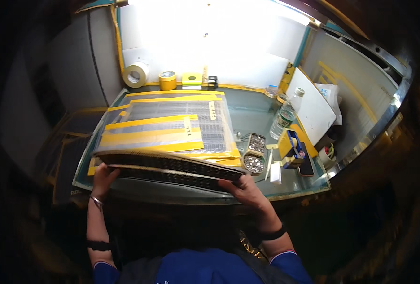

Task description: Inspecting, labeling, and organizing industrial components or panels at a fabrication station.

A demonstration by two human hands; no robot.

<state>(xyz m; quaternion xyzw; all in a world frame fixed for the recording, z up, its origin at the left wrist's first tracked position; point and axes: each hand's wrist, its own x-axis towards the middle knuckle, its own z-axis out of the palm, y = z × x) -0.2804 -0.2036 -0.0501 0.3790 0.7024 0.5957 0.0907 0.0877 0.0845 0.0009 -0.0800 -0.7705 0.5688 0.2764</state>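
Left hand closed on left end of stack of dark perforated trays; right hand gripping right end. Stack being held at near edge of table, against taped bundle. Judged: stiff, fairly heavy, layers liable to slide; best gripped at both short ends, kept level. Beside right hand, two small trays being kept full of shiny small parts. Bottle beyond, contents unclear.

Tape rolls behind the tray stack; water bottle right of it on the table.
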